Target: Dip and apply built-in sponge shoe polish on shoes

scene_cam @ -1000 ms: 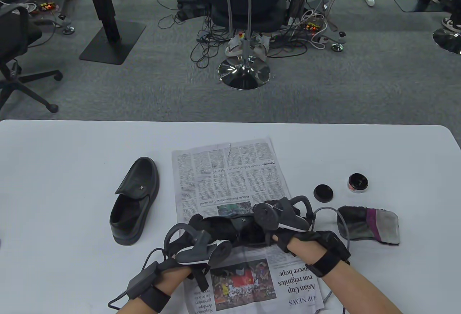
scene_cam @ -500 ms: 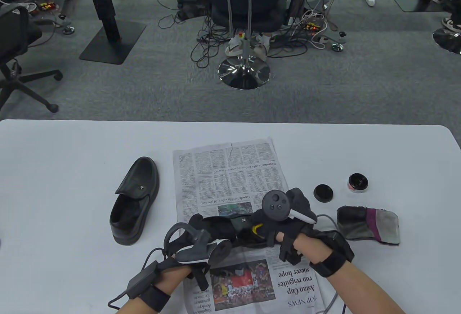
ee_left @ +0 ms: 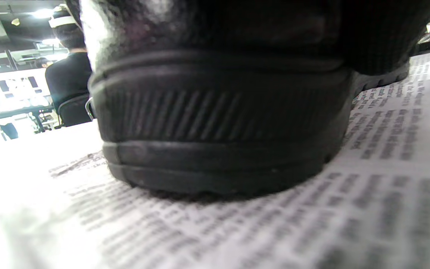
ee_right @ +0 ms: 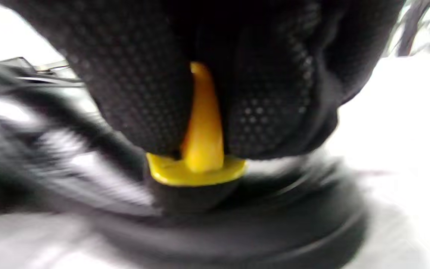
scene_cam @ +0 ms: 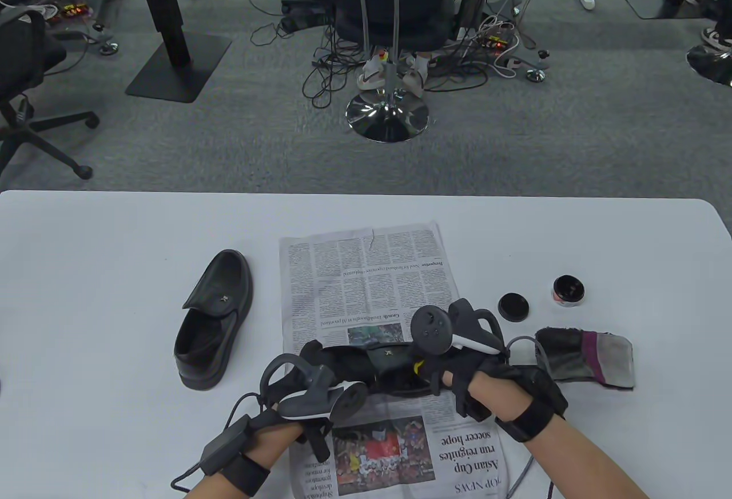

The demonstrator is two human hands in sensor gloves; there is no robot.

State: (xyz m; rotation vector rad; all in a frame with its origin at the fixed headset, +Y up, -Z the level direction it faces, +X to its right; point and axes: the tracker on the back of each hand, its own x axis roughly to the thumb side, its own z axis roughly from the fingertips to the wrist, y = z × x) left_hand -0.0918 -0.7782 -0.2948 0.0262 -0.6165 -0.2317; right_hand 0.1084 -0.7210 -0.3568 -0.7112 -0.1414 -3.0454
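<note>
A black loafer [scene_cam: 366, 363] lies across the newspaper [scene_cam: 366, 281]. My left hand [scene_cam: 311, 357] grips its heel end; the left wrist view shows the heel and ribbed sole [ee_left: 218, 149] close up on the paper. My right hand [scene_cam: 428, 370] pinches the yellow handle of the sponge applicator [scene_cam: 419, 365] and presses it on the shoe's toe end. In the right wrist view two gloved fingers [ee_right: 144, 93] clamp the yellow handle [ee_right: 200, 149], and the dark sponge under it sits on the shoe [ee_right: 237, 231]. A second black loafer [scene_cam: 214, 319] stands to the left on the white table.
An open polish tin [scene_cam: 569, 291] and its black lid [scene_cam: 513, 307] sit right of the newspaper. A dark, purple and grey cloth [scene_cam: 589, 357] lies just beyond my right hand. Glove cables trail near both wrists. The table's far edge [scene_cam: 366, 194] borders the office floor.
My right hand has turned and shifted slightly over the shoe's toe end, with the applicator against the shoe. The newspaper has slid a little to the right. My left hand has stayed put.
</note>
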